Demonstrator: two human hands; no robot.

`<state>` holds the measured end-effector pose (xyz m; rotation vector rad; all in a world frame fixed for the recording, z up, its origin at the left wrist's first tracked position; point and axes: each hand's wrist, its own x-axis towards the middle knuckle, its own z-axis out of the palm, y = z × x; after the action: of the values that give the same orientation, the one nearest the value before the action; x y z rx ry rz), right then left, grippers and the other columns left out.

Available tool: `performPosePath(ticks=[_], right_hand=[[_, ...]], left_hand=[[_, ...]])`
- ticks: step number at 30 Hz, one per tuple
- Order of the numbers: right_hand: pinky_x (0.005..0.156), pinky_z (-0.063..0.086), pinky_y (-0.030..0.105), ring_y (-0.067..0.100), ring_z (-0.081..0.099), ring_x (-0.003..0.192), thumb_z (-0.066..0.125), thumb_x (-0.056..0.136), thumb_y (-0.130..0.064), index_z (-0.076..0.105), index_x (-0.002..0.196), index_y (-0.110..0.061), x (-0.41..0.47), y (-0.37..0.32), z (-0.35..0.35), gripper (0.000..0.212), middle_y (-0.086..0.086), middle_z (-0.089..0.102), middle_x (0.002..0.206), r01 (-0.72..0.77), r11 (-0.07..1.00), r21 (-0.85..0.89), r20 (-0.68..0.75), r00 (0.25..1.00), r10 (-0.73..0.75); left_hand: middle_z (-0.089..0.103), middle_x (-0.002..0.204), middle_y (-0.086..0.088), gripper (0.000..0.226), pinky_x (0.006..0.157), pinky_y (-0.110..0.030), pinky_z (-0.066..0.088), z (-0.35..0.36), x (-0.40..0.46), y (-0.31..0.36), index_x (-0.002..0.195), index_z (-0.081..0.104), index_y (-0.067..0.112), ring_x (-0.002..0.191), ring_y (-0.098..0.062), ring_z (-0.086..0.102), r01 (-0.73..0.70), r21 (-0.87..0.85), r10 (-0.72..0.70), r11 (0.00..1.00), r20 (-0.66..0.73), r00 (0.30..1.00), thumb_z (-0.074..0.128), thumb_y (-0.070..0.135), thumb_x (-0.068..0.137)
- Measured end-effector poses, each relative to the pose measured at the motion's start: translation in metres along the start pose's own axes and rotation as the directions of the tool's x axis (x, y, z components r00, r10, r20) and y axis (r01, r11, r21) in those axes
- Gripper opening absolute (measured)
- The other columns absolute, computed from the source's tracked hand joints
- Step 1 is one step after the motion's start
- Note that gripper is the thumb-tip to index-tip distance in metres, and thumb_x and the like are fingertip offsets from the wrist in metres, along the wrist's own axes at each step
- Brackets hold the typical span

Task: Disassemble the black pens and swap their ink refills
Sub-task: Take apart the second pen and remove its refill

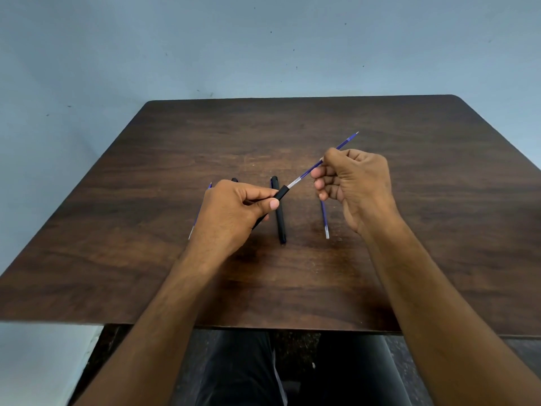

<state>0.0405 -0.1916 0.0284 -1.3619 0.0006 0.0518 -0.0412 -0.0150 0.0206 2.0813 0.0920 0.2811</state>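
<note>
The left hand (231, 212) is pinching a short black plastic pen barrel (279, 194) over the dark wooden table (409, 171), its open mouth facing far-right. The right hand (354, 183) is pinching a thin blue ink refill (314, 165) whose clear near end is sitting in that mouth, its long axis running in line with the barrel, tip far-right. Another black pen (280, 215) and a loose blue refill (324, 218) are lying between the hands.
</note>
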Motion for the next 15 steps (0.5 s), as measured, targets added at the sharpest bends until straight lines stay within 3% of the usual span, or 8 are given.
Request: performPosePath(ticks=[7,12,15], right_hand=[[0.042,0.043,0.026,0.019,0.056,0.045,0.061,0.086,0.000,0.063,0.070,-0.003,-0.006,0.009,0.010,0.016,0.011,0.067,0.058,-0.030,0.999,-0.038,0.099,0.994,0.034],[0.042,0.039,0.026,0.018,0.052,0.046,0.070,0.086,-0.003,0.068,0.070,-0.001,-0.009,0.021,0.015,0.016,0.008,0.066,0.057,-0.062,0.991,-0.121,0.193,0.978,0.085],[0.043,0.043,0.027,0.018,0.055,0.048,0.073,0.087,-0.006,0.071,0.072,-0.002,-0.008,0.023,0.013,0.015,0.010,0.068,0.061,-0.108,0.984,-0.144,0.238,0.961,0.141]], left_hand=[[0.073,0.071,0.023,0.036,0.072,-0.019,0.057,0.000,0.001,0.001,0.082,0.069,0.063,0.069,0.001,0.071,-0.024,0.032,0.024,0.999,-0.004,1.000,0.078,0.028,0.083],[0.074,0.072,0.019,0.031,0.072,-0.026,0.059,-0.001,0.004,-0.002,0.091,0.072,0.054,0.070,-0.007,0.072,-0.017,0.043,0.017,0.999,-0.010,1.000,0.077,0.024,0.084],[0.073,0.070,0.020,0.021,0.062,-0.013,0.052,-0.001,0.005,-0.005,0.098,0.077,0.038,0.068,-0.005,0.071,0.019,0.071,-0.018,0.997,-0.017,1.000,0.077,0.022,0.085]])
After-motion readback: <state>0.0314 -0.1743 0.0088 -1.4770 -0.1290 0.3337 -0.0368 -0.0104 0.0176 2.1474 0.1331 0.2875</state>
